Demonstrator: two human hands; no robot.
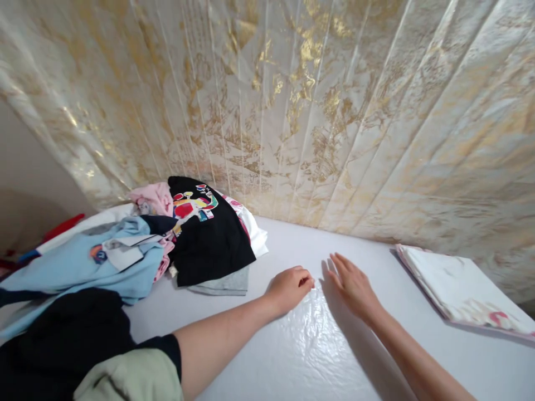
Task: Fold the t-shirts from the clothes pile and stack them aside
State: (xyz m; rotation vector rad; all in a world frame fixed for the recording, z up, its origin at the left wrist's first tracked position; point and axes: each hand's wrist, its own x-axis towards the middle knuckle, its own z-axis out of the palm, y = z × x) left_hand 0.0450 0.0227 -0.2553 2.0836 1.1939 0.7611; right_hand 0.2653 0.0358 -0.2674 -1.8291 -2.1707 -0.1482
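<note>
My left hand (290, 288) rests low over the pale table (267, 362), its fingers curled inward and nothing visible in them. Just to its right, my right hand (353, 285) hovers with fingers stretched out, holding nothing and casting a shadow on the tabletop. Beyond the left hand lies a black T-shirt (213, 245) with a colourful print, on top of a grey garment (225, 283). Farther right of my right hand is a folded white garment (468, 284) with pink edges and a pink print.
A loose heap at the left holds a light blue garment (137, 281), a pink one (154, 197), a black one (79, 320) and something red (62, 227). A gold-patterned curtain (292, 111) hangs along the table's back edge. Crinkled glare shows on the tabletop between my forearms.
</note>
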